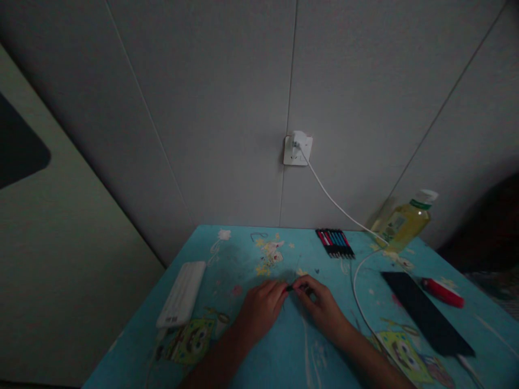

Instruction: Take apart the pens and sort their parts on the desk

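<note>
Near the middle of the blue patterned table cover, my two hands meet fingertip to fingertip. A small, dark, pen-like piece (289, 288) bridges the narrow gap between them, mostly hidden by the fingers. My left hand (264, 303) is closed round its left end, back of the hand facing up. Thumb and index finger of my right hand (318, 303) pinch the other end. Farther back lies a row of pens (335, 243) with black ends and red, pink or blue bodies, side by side, apart from both hands.
On the left lies a white power bank (181, 294) with a cable. A white charging cable (336, 204) runs from the wall socket (288, 156) across the table's right side. Also there are a yellow liquid bottle (407, 224), a black flat slab (427, 313) and a red-handled object (443, 292).
</note>
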Demonstrator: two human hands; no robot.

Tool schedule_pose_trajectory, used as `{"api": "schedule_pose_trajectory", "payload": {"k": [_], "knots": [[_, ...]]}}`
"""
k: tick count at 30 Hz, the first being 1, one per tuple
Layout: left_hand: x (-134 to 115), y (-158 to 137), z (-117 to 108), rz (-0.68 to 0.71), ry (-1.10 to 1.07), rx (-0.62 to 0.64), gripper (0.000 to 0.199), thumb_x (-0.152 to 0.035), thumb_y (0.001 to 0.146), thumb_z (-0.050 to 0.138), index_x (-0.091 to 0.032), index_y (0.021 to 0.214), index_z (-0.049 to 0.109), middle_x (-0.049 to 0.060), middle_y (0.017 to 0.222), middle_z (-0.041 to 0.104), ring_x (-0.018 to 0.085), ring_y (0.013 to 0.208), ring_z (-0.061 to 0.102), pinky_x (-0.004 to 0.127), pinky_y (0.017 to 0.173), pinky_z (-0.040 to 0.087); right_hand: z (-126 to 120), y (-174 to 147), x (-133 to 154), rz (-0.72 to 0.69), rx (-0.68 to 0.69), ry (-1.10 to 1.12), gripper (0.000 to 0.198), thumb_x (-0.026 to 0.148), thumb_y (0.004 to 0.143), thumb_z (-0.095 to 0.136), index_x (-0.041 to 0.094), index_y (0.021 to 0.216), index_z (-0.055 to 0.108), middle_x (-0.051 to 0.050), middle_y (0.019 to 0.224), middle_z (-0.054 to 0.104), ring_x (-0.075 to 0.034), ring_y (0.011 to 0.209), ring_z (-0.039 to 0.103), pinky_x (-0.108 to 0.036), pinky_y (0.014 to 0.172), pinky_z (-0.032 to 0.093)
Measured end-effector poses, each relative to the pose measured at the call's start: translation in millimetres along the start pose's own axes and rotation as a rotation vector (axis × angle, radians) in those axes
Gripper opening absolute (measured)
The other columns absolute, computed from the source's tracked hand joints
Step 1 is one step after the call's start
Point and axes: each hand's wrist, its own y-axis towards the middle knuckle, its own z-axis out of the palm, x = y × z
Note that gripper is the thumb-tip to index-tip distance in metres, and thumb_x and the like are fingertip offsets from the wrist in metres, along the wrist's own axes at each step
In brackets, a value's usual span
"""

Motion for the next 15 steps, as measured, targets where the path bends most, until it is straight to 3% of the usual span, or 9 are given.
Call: {"api": "schedule_pose_trajectory", "payload": {"k": [3, 7, 11, 15], "knots": [[-0.9, 0.3, -3.0, -0.005, 0.002, 0.005, 0.021, -0.026, 0.099, 0.044, -0.024, 0.108, 0.064, 0.003, 0.094, 0.067, 0.019, 0.088, 0.065, 0.031, 0.078, 0.053, 1.5, -0.2, -2.1, 0.009, -0.014, 0.003, 0.024, 0.039, 0.095, 0.053, 0.021, 0.106, 0.063, -0.004, 0.096, 0.067, -0.018, 0.085, 0.061, -0.029, 0.077, 0.048], [-1.9, -0.7, -3.3, 0.04, -0.002, 0.029, 0.02, -0.025, 0.099, 0.046, -0.025, 0.109, 0.063, 0.003, 0.094, 0.067, 0.019, 0.089, 0.064, 0.031, 0.078, 0.052, 0.7, -0.3, -3.3, 0.048, 0.059, -0.015, 0.032, 0.04, 0.099, 0.044, 0.02, 0.09, 0.067, -0.002, 0.079, 0.066, -0.017, 0.075, 0.06, -0.028, 0.072, 0.048], [-1.6, -1.6, -1.0, 0.031, 0.017, 0.029, 0.02, -0.024, 0.098, 0.046, -0.024, 0.107, 0.064, 0.003, 0.094, 0.067, 0.019, 0.089, 0.064, 0.031, 0.078, 0.051, 0.2, -0.6, -2.6, 0.024, 0.013, -0.032, 0.021, 0.037, 0.094, 0.054, 0.021, 0.1, 0.066, -0.004, 0.094, 0.069, -0.018, 0.084, 0.062, -0.028, 0.077, 0.049], [0.2, -2.1, 1.0, 0.03, 0.024, 0.038, 0.021, -0.024, 0.099, 0.044, -0.024, 0.108, 0.064, 0.003, 0.094, 0.067, 0.019, 0.088, 0.064, 0.031, 0.079, 0.051, 1.7, -0.2, -1.1, 0.013, 0.045, -0.03, 0.026, 0.038, 0.097, 0.048, 0.021, 0.104, 0.067, -0.005, 0.098, 0.07, -0.019, 0.09, 0.063, -0.031, 0.083, 0.05]]}}
